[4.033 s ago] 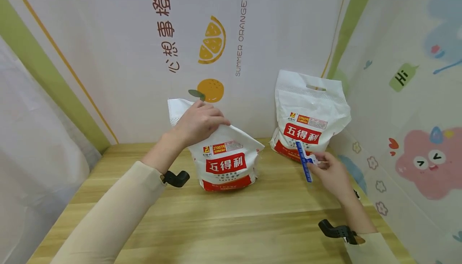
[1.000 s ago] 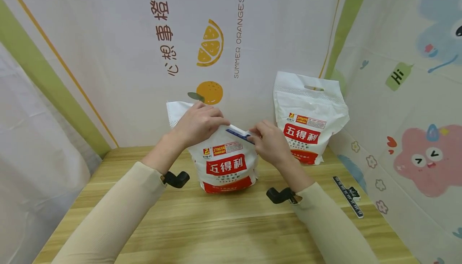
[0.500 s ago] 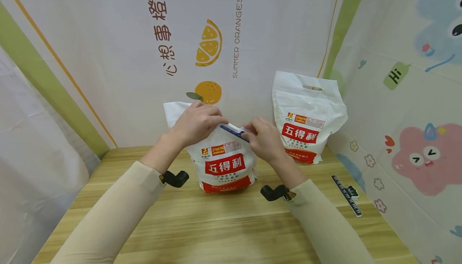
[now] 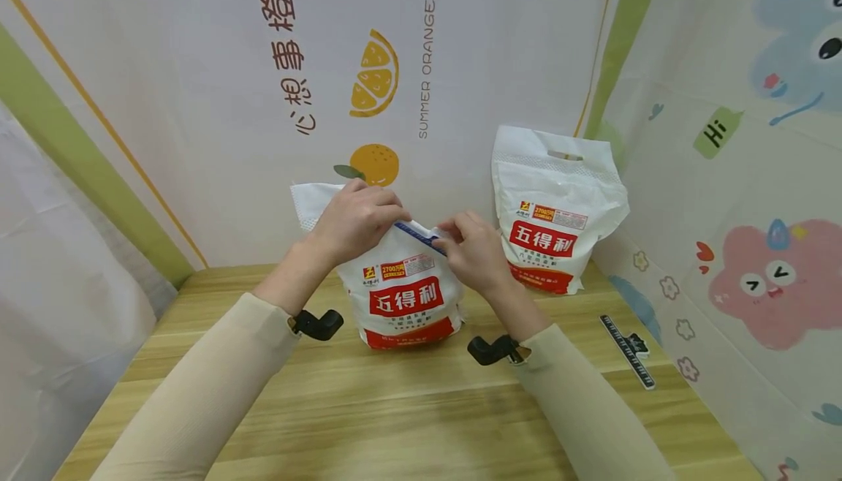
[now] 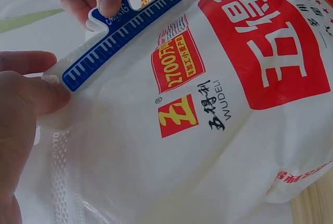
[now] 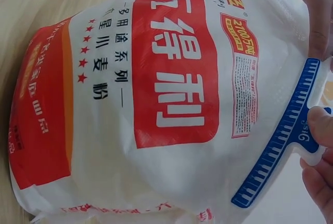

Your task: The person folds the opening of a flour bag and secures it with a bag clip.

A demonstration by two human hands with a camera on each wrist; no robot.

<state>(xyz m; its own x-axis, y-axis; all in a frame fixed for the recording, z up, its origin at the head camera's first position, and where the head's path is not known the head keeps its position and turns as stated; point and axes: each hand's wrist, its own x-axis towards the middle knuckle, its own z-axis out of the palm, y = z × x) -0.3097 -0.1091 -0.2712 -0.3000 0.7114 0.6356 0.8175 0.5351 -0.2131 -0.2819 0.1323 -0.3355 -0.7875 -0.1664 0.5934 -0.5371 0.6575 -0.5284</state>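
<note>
A white flour bag (image 4: 401, 298) with red print stands on the table, its top edge folded over. My left hand (image 4: 358, 221) pinches that fold at the bag's upper left, thumb in front in the left wrist view. Along the fold lies a blue clip with a piano-key pattern (image 5: 122, 39), its long bar over the bag's edge. My right hand (image 4: 473, 251) pinches the clip's tab, the thumb (image 6: 322, 125) pressing on the blue face in the right wrist view. Whether the clip's jaws bear fully on the bag I cannot tell.
A second flour bag (image 4: 552, 218) with a cut-out handle stands at the back right. A black clip with a piano-key pattern (image 4: 628, 353) lies on the wooden table (image 4: 368, 422) near the right edge. Printed curtains (image 4: 217, 101) hang behind and at the sides.
My right hand has brought the blue clip from in front of the second bag left onto the held bag's fold. Lately it has slid slightly further left. My left hand keeps its pinch.
</note>
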